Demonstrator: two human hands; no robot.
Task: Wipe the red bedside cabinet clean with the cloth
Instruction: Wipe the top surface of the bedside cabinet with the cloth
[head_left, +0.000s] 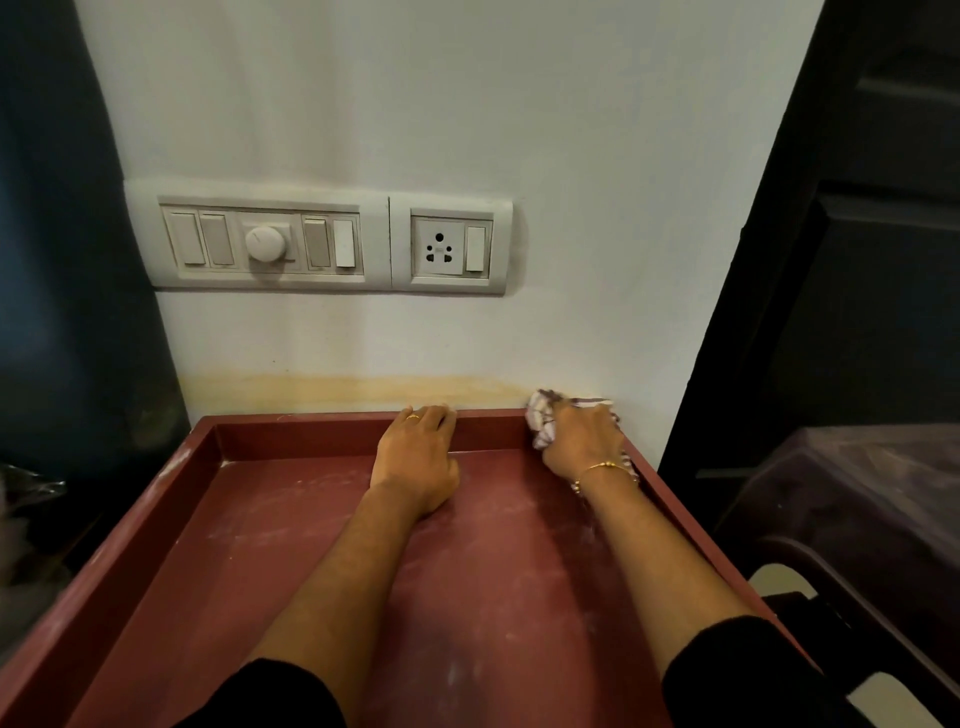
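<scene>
Right hand (582, 441) grips cloth (543, 418) at cabinet (156, 545) corner.

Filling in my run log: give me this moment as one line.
right hand: grips cloth at cabinet's back right corner | left hand: rests on back rim | top: dusty streaks
</scene>
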